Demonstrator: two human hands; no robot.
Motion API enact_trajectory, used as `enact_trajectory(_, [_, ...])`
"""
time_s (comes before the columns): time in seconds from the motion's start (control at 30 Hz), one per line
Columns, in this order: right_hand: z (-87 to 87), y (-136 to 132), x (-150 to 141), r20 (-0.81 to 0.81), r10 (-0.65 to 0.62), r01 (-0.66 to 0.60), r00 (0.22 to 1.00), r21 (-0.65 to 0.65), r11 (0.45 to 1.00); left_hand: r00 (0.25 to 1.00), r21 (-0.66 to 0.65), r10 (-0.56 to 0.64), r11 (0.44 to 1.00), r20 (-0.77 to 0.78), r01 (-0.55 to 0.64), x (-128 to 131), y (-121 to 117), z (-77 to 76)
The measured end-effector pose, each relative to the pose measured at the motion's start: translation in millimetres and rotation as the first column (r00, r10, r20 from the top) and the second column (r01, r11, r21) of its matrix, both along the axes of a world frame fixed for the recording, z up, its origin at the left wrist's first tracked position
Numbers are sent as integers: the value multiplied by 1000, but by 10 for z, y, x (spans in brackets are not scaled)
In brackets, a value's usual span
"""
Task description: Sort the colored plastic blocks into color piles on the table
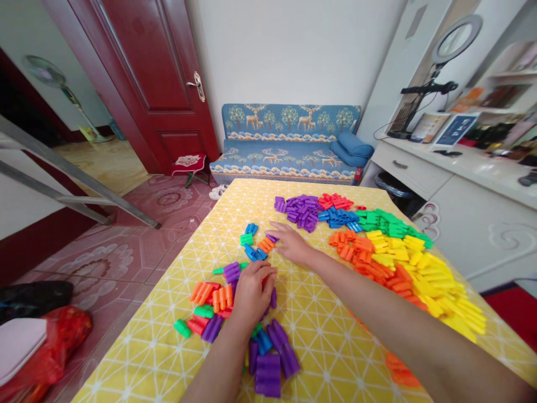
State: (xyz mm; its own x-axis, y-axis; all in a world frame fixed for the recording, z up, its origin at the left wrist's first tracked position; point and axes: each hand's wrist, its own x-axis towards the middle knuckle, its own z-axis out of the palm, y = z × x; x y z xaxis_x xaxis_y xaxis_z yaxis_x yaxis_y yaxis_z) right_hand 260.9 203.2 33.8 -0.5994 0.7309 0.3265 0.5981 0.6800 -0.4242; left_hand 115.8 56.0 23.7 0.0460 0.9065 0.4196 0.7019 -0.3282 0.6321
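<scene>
My left hand [253, 291] is over the mixed pile, its fingers curled down; a bit of red shows by the fingertips, but what they hold is hidden. Around it lie plastic tube-shaped building pieces: orange pieces [222, 299], a purple piece [267, 376], a green piece [182, 328] and red ones. Farther forward, my right hand [289, 242] reaches left with fingers stretched and apart, beside a small purple piece [272, 238] and an orange piece [265, 245]. Blue pieces [255, 253] and a green piece [246, 239] lie just left of these.
Sorted heaps line the table's right side: purple [302, 211], red [335, 201], blue [339, 217], green [388, 224], orange [364, 257] and yellow [436, 280]. A yellow patterned cloth [327, 336] covers the table. Beyond stands a blue sofa [285, 151]; a metal ladder [75, 184] is left.
</scene>
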Motion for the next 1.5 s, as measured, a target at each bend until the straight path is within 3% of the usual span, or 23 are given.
enact_trajectory(0.1, [-46,-263,-168,122,94,-89,988,-46,995,998,70,23,997,56,-27,-18,-3,5])
enact_trajectory(0.37, [14,-807,-39,159,-137,134,978,25,991,992,102,79,991,97,-89,-39,7,-1])
enact_trajectory(0.53, [-133,-1211,-8,-112,-251,243,961,-85,966,1000,10,14,1000,15,-14,-44,-8,-17])
enact_trajectory(0.7, [-132,-1478,9,-386,-353,288,852,-218,933,999,-79,-35,996,-16,34,-33,-49,33])
enact_trajectory(0.83, [85,-1411,336,-519,-439,415,734,-169,894,998,-122,-45,992,-41,39,-31,-44,23])
enact_trajectory(0.93, [252,-1203,812,-520,-583,587,624,-180,789,998,-124,-38,992,-50,32,-31,-34,7])
enact_trajectory(1.07, [367,-953,1417,-232,-778,788,584,-67,612,998,-119,-35,993,-54,29,-28,-28,13])
enact_trajectory(1.13, [374,-895,1586,-82,-822,825,564,25,564,998,-121,-34,992,-55,27,-27,-27,21])
enact_trajectory(1.37, [289,-858,1693,150,-824,811,546,154,565,998,-121,-36,992,-58,29,-23,-35,38])
enact_trajectory(1.5, [260,-853,1706,116,-823,792,556,228,567,998,-120,-32,992,-46,26,-18,-44,53])
